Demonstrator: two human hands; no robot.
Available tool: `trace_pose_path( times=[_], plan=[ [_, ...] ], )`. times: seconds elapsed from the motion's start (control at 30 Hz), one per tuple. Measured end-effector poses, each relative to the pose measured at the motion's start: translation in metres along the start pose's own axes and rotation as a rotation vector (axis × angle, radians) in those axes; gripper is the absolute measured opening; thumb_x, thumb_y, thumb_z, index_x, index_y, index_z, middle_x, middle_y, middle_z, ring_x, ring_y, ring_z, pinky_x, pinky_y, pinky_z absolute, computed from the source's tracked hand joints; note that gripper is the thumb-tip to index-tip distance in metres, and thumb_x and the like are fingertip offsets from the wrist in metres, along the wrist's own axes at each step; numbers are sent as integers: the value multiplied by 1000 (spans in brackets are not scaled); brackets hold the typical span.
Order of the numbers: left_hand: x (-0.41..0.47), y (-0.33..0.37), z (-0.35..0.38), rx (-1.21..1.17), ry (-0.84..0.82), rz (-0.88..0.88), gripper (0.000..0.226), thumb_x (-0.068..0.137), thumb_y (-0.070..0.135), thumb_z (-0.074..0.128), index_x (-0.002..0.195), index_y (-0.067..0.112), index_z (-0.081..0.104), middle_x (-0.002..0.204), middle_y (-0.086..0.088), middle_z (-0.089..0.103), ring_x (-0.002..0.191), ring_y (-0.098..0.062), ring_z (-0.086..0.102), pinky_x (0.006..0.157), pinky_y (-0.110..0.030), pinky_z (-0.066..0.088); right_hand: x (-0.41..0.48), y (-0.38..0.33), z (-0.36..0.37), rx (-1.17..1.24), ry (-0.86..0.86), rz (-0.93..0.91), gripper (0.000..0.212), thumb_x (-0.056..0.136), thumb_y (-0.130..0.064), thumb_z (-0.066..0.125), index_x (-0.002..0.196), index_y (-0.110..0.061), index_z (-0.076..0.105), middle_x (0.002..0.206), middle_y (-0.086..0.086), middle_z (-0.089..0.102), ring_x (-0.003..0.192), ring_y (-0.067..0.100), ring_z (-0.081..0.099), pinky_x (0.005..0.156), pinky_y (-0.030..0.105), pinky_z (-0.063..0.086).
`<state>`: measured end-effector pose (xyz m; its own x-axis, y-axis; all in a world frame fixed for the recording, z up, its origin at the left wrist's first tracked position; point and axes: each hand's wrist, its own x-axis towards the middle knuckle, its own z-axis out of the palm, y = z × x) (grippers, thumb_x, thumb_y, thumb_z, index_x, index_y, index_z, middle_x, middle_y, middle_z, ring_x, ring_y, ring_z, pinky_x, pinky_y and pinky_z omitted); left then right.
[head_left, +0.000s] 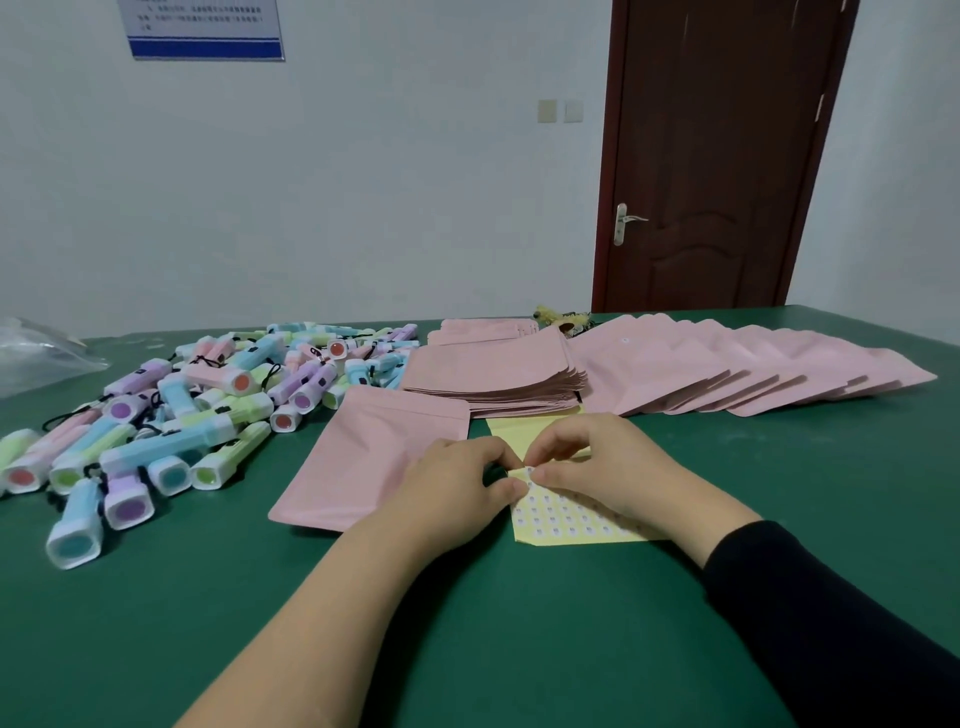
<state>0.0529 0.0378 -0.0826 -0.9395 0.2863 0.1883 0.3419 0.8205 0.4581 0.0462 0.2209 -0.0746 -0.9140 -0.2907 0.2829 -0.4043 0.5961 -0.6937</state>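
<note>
A yellow sticker sheet (566, 522) with rows of small round white stickers lies on the green table (467, 623) in front of me. My left hand (447, 488) pinches the sheet's upper left corner with thumb and forefinger. My right hand (602, 462) rests over the sheet and pinches at the same corner, fingertips meeting the left hand's. A single pink pouch (363, 457) lies flat just left of my hands, partly under my left hand.
A heap of pastel toy flashlights (182, 410) covers the table's left side. A stack of pink pouches (493, 374) sits behind my hands; a fanned row of pouches (753, 364) spreads to the right. A clear plastic bag (36, 353) lies far left. A brown door (717, 156) stands behind.
</note>
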Motion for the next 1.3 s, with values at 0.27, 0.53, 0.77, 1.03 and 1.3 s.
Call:
trace_pose_path(
  times=[0.27,0.53,0.77,1.03,1.3],
  plan=[
    [-2,2,-1,-16,-15,-3,6,95,41,58,97,40,53,96,11,55,111,-19,50,94,-38,44,-2,-3,0,42,0,2,19,81,-14,76,72,-30,72,74,-11,71,71,12,65,68,27,54],
    [-1,4,-2,-10,-15,-13,9,94,42,58,94,42,50,98,10,56,112,-19,50,95,-39,44,-2,-3,0,62,-20,22,18,81,-14,74,72,-29,72,74,-13,70,65,1,61,63,18,51],
    [-2,3,-2,-25,-9,-17,11,93,42,61,94,42,51,100,12,56,112,-17,49,97,-39,43,1,-5,-1,90,49,17,16,85,-18,69,74,-31,69,80,-23,68,77,-9,60,65,8,42],
    [-4,2,-26,-173,404,-274,23,90,48,60,110,37,63,108,12,62,84,-16,61,81,-33,42,1,-4,-1,282,125,35,10,89,-19,68,85,-28,69,87,-16,72,79,-5,65,65,4,44],
    [-10,-55,-48,-139,389,-676,46,98,22,50,142,16,38,134,-15,54,119,-35,52,90,-38,43,0,-8,7,402,9,179,5,90,-10,66,89,-15,68,95,7,74,90,22,71,87,32,57]
  ],
)
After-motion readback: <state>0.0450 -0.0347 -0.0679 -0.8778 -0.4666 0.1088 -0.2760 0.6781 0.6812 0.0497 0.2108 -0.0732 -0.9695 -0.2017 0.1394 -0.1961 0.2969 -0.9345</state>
